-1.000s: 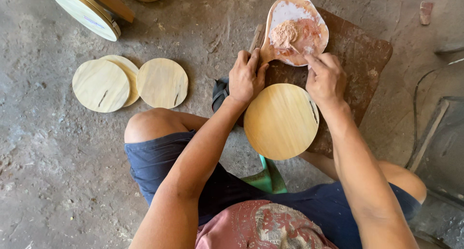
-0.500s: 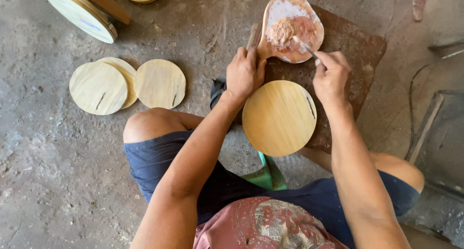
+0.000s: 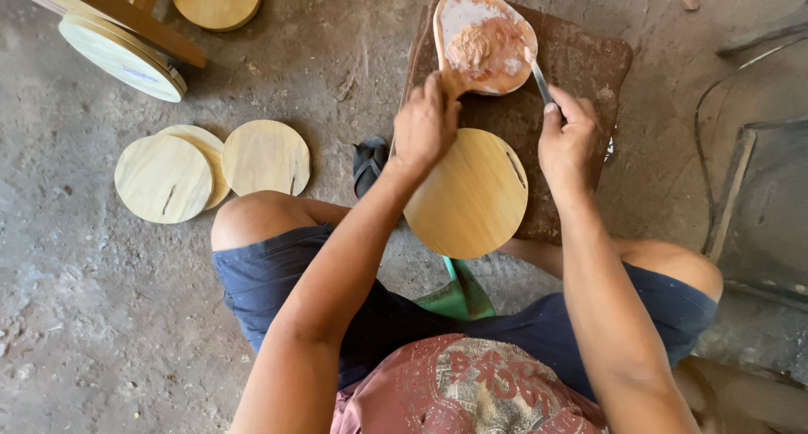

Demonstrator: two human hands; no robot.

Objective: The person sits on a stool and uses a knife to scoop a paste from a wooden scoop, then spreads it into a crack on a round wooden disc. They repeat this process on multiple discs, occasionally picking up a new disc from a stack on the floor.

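close head view, straight down

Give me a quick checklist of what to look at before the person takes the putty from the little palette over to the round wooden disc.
1. Tool gripped: the right hand holds a thin metal blade. Ok.
2. Blade in the filler: its tip lies at the pinkish paste on the palette. Ok.
3. Putty loaded on the blade: too small to see. Cannot tell.
4. Palette steadied: the left hand grips its lower end. Ok.
5. Disc within reach: it lies face up under both hands, partly on the brown board. Ok.
6. Crack to fill: a dark slit shows near the disc's right edge. Ok.
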